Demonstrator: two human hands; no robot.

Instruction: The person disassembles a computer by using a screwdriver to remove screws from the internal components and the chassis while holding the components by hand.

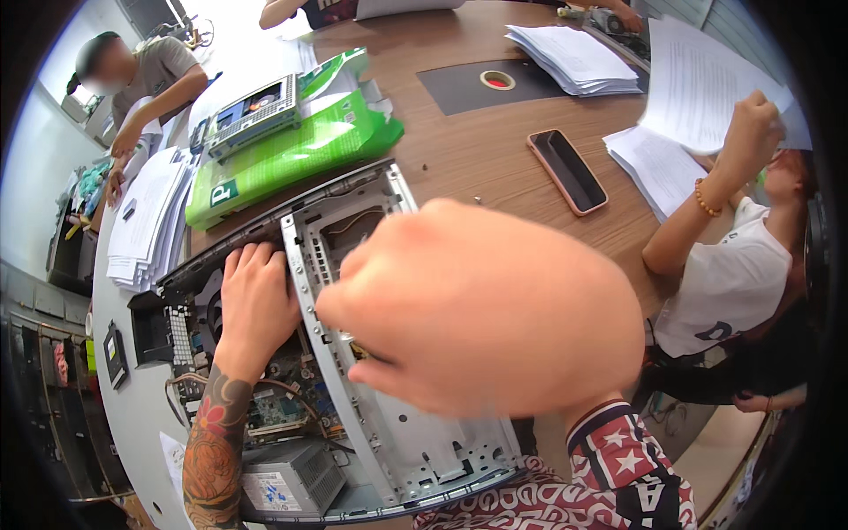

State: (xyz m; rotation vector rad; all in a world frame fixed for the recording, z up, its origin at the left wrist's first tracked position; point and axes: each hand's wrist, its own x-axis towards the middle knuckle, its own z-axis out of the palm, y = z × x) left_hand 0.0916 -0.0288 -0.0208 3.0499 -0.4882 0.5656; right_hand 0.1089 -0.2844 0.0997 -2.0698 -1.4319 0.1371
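An opened desktop computer case (415, 450) lies on the wooden table (477, 150) in front of me, its grey metal frame and circuit board exposed. My left hand (256, 305) rests flat inside the case, fingers against the upper edge of the metal frame. My right hand (486, 309) is raised close to the camera, blurred, above the case; its fingers curl down toward the metal frame, and I cannot tell whether they hold anything. A grey power supply box (291, 477) sits at the case's near end.
Green paper-ream packages (291, 155) with a grey device (256, 110) on top lie beyond the case. Paper stacks (146, 221) sit at left and far right (579, 57). A phone in a pink case (567, 170) lies nearby. A person at right lifts sheets; another person stands far left.
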